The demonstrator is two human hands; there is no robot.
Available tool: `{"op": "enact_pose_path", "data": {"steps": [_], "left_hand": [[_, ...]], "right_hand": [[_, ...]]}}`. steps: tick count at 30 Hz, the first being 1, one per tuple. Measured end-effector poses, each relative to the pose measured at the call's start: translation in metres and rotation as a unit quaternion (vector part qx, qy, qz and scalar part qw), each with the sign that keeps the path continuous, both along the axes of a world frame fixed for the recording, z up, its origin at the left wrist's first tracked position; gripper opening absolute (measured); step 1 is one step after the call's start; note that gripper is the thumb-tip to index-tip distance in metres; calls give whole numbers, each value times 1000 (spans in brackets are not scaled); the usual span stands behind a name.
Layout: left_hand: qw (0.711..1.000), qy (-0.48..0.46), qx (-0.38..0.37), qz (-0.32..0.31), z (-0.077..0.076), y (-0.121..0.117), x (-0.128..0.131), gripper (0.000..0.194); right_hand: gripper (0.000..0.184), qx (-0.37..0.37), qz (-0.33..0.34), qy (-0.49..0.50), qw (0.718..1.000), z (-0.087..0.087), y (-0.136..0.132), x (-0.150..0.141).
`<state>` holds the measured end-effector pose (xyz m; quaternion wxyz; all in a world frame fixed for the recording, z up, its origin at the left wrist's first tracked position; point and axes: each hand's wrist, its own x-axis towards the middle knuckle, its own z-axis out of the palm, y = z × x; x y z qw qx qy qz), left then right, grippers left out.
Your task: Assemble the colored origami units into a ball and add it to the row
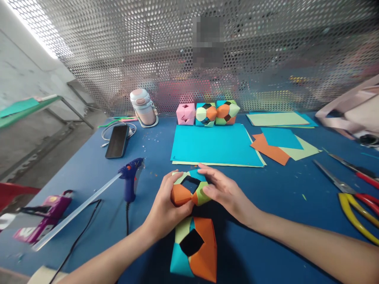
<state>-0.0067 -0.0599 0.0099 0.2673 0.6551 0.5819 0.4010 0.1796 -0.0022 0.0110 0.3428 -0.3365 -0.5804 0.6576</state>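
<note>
Between my two hands is a folded paper cube (182,195) in orange, green and blue, with a dark opening in its top face. My left hand (168,205) wraps round its left side, thumb along the near edge. At its right side my right hand (226,193) presses with thumb and fingers. Just nearer to me stands a second folded paper cube (204,252) in orange, blue and pale green, also with a dark opening. Whether the two cubes touch is hard to make out.
Blue paper sheets (211,144) lie beyond my hands, with finished-looking paper cubes (206,114) behind them. Left are a glue gun (130,179), a phone (117,142) and a bottle (143,106). Right are small paper pieces (281,140) and scissors (343,187).
</note>
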Motion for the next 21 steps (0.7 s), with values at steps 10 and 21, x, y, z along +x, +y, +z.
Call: {"op": "enact_pose_path", "data": {"steps": [10,21], "left_hand": [[1000,-10,-13,-14,-5,1,-6,58],[1000,2,-1,-29,-3,1,-8,57]], "right_hand": [[58,202,60,-170,963,-4,5,7],[39,287,32,-155,945,-3,3,6]]}}
